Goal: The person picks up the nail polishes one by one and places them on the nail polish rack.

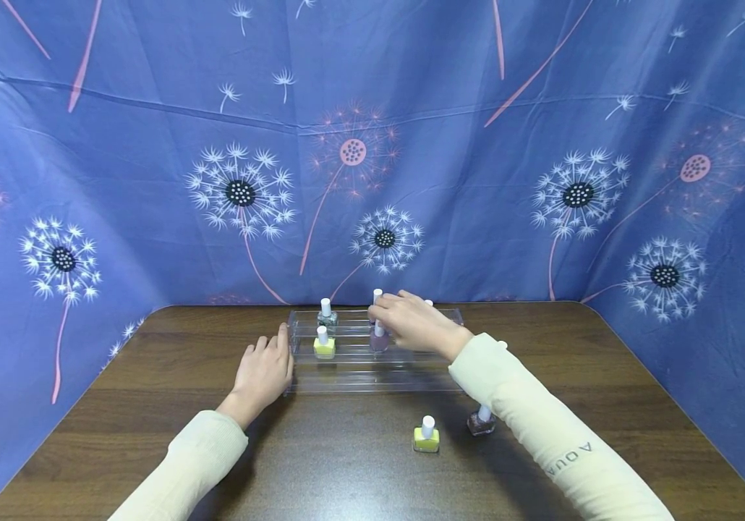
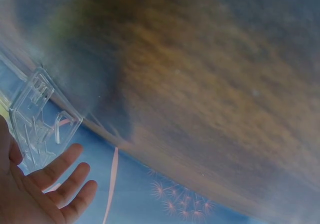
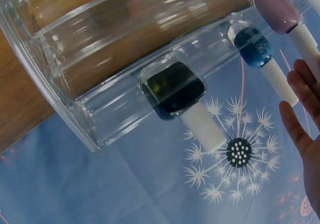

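A clear tiered rack (image 1: 346, 381) stands on the table with several nail polish bottles on its steps. My right hand (image 1: 414, 322) reaches over it, fingertips at the white cap of a mauve nail polish bottle (image 1: 379, 341), which they seem to pinch; the hand partly hides the grip. In the right wrist view, fingers (image 3: 301, 86) lie by that cap, near a blue bottle (image 3: 254, 46); a dark green bottle (image 3: 175, 89) sits farther along. My left hand (image 1: 265, 369) rests against the rack's left end, its fingers extended. A yellow bottle (image 1: 324, 348) and a dark greenish bottle (image 1: 327, 317) stand nearby.
On the table before the rack stand another yellow bottle (image 1: 426, 439) and a dark glittery bottle (image 1: 480, 422), close beside the right sleeve (image 1: 542, 420). A white cap (image 1: 503, 345) peeks from behind that sleeve. Blue dandelion-patterned cloth (image 1: 463, 181) hangs behind the table.
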`<state>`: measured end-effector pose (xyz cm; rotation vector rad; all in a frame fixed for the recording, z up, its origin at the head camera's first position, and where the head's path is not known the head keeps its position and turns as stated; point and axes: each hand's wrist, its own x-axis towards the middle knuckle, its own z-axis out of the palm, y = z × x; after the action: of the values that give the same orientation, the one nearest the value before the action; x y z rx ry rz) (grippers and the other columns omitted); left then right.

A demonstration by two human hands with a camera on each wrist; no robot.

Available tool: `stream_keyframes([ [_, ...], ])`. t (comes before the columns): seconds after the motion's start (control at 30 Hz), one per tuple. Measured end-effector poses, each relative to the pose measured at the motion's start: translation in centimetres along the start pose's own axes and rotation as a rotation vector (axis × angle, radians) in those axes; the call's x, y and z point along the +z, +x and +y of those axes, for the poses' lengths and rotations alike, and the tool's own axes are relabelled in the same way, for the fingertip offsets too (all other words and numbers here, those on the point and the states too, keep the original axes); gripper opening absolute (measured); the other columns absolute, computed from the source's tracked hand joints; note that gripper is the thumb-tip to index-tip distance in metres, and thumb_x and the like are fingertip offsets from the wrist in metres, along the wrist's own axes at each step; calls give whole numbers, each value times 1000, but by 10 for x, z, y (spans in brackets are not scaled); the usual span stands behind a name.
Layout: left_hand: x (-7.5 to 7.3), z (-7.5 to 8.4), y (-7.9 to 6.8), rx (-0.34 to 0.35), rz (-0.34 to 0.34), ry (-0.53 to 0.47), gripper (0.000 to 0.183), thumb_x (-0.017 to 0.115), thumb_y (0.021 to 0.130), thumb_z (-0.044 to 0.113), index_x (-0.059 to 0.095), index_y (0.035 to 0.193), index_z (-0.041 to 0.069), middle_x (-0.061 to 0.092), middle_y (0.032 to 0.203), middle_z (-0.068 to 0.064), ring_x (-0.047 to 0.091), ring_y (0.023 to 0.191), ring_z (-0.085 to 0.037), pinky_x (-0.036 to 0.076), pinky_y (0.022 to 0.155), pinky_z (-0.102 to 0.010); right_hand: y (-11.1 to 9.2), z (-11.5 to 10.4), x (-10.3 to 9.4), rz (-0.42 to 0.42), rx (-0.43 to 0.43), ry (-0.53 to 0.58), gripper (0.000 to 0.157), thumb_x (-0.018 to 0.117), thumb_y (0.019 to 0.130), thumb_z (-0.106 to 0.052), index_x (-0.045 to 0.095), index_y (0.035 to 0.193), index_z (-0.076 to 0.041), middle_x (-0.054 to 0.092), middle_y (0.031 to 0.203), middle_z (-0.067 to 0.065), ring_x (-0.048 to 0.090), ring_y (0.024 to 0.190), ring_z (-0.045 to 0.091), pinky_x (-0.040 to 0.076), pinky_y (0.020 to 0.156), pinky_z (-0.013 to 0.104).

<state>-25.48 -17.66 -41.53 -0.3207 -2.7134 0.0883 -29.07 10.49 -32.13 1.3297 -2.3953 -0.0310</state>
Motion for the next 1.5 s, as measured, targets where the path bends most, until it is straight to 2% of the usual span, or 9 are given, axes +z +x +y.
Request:
stream_keyframes([
  [0.3,-1,0,0,3,-14,-6,52,41,92,21,31,136,-6,64,102,-15,57,96,-32,47,78,-46,0,2,14,60,-51,-26,19,66,71,-3,56,84,-13,59,81,-5,53,78,13,44,67,32],
  [0.67,-1,0,0,11,8,7,53,45,91,21,33,135,-7,65,99,-14,57,94,-32,47,76,-44,1,1,16,-34,-11,-28,12,60,82,-8,58,92,-14,61,89,-5,55,86,13,46,78,34],
  [1.07,-2,1,0,3,-19,4,53,45,91,22,33,135,-6,65,99,-13,57,97,-32,47,78,-45,1,1,17,-21,-14,-44,6,58,85,-12,57,90,-15,61,86,-6,54,84,12,46,75,33],
  [1.5,-2,1,0,6,-1,6,52,44,91,21,34,134,-7,65,97,-14,57,94,-31,47,76,-45,0,0,14,-30,-2,-29,8,56,85,-12,57,92,-15,58,84,-7,53,82,12,45,75,32],
])
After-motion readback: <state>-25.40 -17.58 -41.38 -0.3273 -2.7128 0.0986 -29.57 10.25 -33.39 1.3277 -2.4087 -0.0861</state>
